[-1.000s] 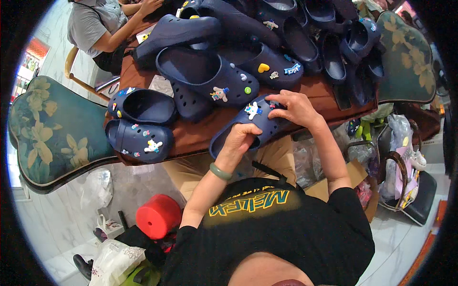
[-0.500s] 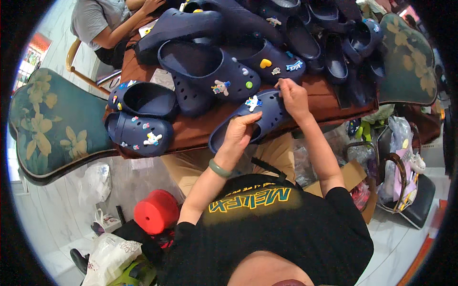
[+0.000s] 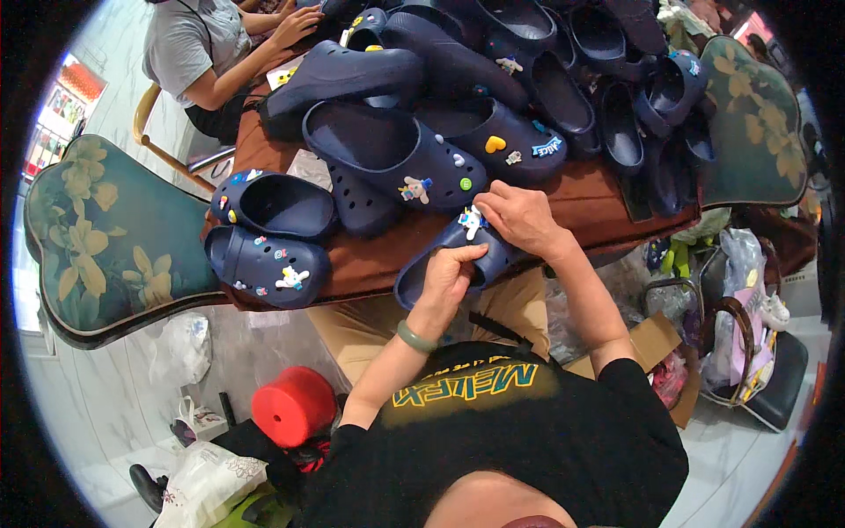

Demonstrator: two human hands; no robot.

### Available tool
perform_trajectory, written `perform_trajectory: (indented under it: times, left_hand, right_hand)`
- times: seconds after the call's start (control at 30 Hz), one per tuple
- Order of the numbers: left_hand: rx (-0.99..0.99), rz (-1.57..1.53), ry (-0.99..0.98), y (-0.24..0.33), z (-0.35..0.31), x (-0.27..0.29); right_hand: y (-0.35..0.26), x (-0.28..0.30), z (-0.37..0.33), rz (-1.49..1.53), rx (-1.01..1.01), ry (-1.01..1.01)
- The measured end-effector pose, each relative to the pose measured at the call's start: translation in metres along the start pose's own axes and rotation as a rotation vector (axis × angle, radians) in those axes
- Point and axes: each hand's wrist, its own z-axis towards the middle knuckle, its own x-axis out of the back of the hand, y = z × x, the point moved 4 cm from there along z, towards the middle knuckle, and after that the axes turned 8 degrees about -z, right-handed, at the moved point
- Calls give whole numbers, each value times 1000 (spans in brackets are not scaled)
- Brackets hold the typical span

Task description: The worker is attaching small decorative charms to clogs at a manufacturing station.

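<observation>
A dark blue clog (image 3: 437, 271) lies at the table's near edge, its opening toward me. My left hand (image 3: 451, 275) grips its side, thumb on top and fingers wrapped round. A white cartoon shoe charm (image 3: 473, 222) sits on the upper. My right hand (image 3: 521, 218) covers the toe part, with bent fingers closed at the charm's upper edge; their tips are partly hidden. Just beyond is a larger blue clog (image 3: 396, 154) bearing several charms. To the left, a pair of decorated clogs (image 3: 283, 271) rests side by side.
More dark blue clogs (image 3: 563, 97) are heaped across the brown-covered table (image 3: 365, 268). Floral padded chair backs (image 3: 114, 238) stand at both sides. Another person (image 3: 189, 57) sits at the far left. Below are a red stool (image 3: 293, 407), plastic bags (image 3: 211, 484) and a cardboard box (image 3: 647, 343).
My right hand has moved left and nearer, from the clog's toe edge to the charm. My left hand keeps its grip on the clog. The view has shifted slightly.
</observation>
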Motion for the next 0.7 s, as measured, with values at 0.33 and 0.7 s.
perform_trajectory:
  times: [0.33,0.7]
  left_hand:
    - [27,-24,-44,-3,2,10]
    - [60,-20,-18,2,4,11]
  right_hand:
    - [-5,15,1,115,182,-95]
    - [-9,-6,0,66,79,24]
